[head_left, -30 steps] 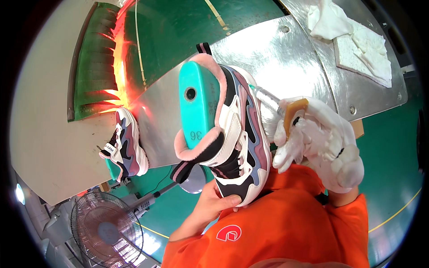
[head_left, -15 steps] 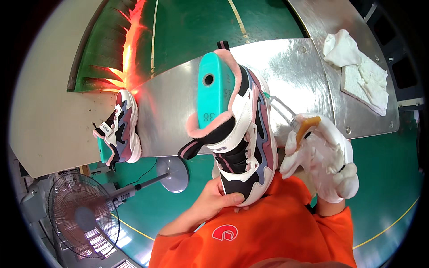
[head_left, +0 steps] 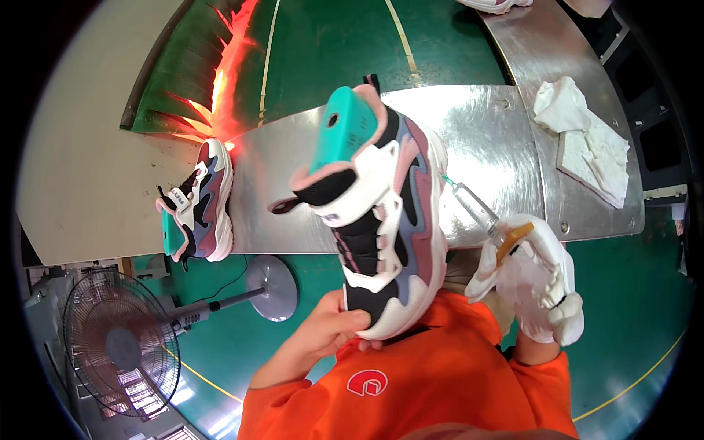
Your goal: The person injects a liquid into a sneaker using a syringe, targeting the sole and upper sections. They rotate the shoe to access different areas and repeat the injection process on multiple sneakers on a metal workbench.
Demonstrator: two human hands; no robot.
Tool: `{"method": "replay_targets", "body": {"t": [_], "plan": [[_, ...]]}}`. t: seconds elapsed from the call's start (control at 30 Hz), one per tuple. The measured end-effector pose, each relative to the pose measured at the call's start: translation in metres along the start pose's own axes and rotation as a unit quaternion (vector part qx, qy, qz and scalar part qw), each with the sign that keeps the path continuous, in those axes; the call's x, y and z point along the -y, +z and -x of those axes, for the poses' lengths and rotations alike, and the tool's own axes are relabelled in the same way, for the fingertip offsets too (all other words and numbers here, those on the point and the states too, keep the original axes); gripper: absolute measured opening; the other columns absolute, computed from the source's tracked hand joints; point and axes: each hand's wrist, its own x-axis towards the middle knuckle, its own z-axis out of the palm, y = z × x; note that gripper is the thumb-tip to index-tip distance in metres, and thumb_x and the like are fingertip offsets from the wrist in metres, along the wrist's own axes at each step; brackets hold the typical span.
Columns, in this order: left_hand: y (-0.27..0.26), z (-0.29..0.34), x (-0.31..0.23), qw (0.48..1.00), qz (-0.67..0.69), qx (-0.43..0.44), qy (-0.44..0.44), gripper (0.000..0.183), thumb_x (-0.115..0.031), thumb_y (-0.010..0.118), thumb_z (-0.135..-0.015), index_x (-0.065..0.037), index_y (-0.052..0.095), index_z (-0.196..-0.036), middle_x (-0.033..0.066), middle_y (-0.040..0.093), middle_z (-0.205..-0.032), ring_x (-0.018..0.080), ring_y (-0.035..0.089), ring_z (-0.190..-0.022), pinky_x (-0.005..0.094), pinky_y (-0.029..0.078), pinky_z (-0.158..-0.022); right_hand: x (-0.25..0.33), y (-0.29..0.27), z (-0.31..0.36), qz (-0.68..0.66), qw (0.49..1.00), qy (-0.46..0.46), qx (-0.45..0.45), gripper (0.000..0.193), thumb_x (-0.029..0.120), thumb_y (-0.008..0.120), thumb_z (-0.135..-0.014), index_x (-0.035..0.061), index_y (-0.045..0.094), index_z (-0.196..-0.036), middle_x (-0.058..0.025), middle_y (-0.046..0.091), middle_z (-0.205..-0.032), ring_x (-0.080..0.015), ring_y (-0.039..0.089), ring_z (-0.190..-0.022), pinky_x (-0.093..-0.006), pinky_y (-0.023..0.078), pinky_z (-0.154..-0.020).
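Note:
Pinched by its toe in my bare left hand (head_left: 330, 326), a chunky sneaker (head_left: 422, 242) in white, black, pink and blue-grey is held up over the bench edge. Its side and sole edge face right, and a teal shoe last (head_left: 345, 128) fills its opening. My right hand (head_left: 539, 297), in a white glove, is closed around a clear syringe (head_left: 475, 207) with an orange-brown finger grip. The syringe's green needle points up and left, at the sole edge towards the heel; whether it touches cannot be told.
A matching sneaker (head_left: 213, 209) with a teal last rests at the left, below a red-glowing opening (head_left: 224, 95). White cloths (head_left: 598, 147) lie on the steel bench (head_left: 488, 139) at right. A fan (head_left: 123, 348) stands lower left. Another shoe (head_left: 499, 6) shows at the top edge.
My left hand has tilted the sneaker, so more of its side and less of the last show. The view has shifted, bringing a shoe in at the top edge. The syringe stays beside the sole.

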Motion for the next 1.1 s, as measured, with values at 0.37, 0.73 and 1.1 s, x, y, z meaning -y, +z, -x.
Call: {"method": "replay_targets", "body": {"t": [0.37, 0.73, 1.1], "plan": [[-0.056, 0.023, -0.025, 0.993, 0.108, -0.046, 0.032, 0.053, -0.03, 0.063, -0.09, 0.009, 0.05, -0.124, 0.0172, 0.068, -0.09, 0.0234, 0.065, -0.062, 0.0274, 0.048, -0.045, -0.02, -0.028, 0.003, 0.187, 0.965, -0.181, 0.015, 0.113, 0.013, 0.088, -0.045, -0.0011, 0.034, -0.142, -0.0131, 0.057, -0.108, -0.0218, 0.062, -0.088, -0.0294, 0.051, -0.076], [-0.064, 0.023, -0.032, 0.991, 0.131, 0.0, 0.025, 0.053, -0.034, 0.062, -0.09, 0.008, 0.054, -0.121, 0.0161, 0.069, -0.088, 0.0178, 0.061, -0.055, 0.0234, 0.045, -0.042, -0.019, 0.003, -0.044, 0.571, 0.784, -0.244, -0.023, 0.079, 0.005, 0.07, -0.063, 0.0171, 0.049, -0.138, -0.0149, 0.054, -0.105, -0.0295, 0.061, -0.078, -0.034, 0.051, -0.066], [-0.063, 0.009, -0.112, 0.801, -0.416, -0.36, 0.237, 0.043, -0.017, 0.061, -0.092, 0.001, 0.055, -0.13, 0.0069, 0.067, -0.102, 0.0136, 0.065, -0.083, 0.0224, 0.047, -0.065, -0.019, -0.013, -0.059, 0.585, 0.771, -0.229, -0.101, 0.074, 0.012, 0.071, -0.065, 0.0223, 0.052, -0.137, -0.0165, 0.052, -0.107, -0.0311, 0.06, -0.079, -0.039, 0.052, -0.071]]}}
